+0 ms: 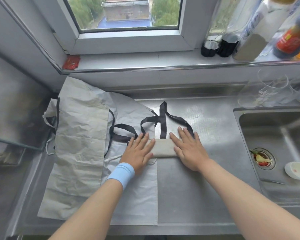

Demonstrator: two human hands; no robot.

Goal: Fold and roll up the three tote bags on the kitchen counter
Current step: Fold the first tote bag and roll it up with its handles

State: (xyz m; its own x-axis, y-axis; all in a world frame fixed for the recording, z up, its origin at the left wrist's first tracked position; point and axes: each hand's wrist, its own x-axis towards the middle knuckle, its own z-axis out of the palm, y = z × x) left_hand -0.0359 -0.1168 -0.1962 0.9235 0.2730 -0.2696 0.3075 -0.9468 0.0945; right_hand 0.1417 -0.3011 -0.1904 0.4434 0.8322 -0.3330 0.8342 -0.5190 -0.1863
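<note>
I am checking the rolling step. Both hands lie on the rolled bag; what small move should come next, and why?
Probably hold the roll with the left hand and let the right hand gather the black straps: the bag body looks fully rolled, and only the straps lie loose beyond it.

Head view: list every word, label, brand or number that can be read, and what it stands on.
No text reads clearly.
Dark sauce bottle: red label, print blurred.
Tall pale bottle: blue print, blurred.
Red packet on the windowsill: print too small.
Drinking glass: faint white marking, unreadable.
</note>
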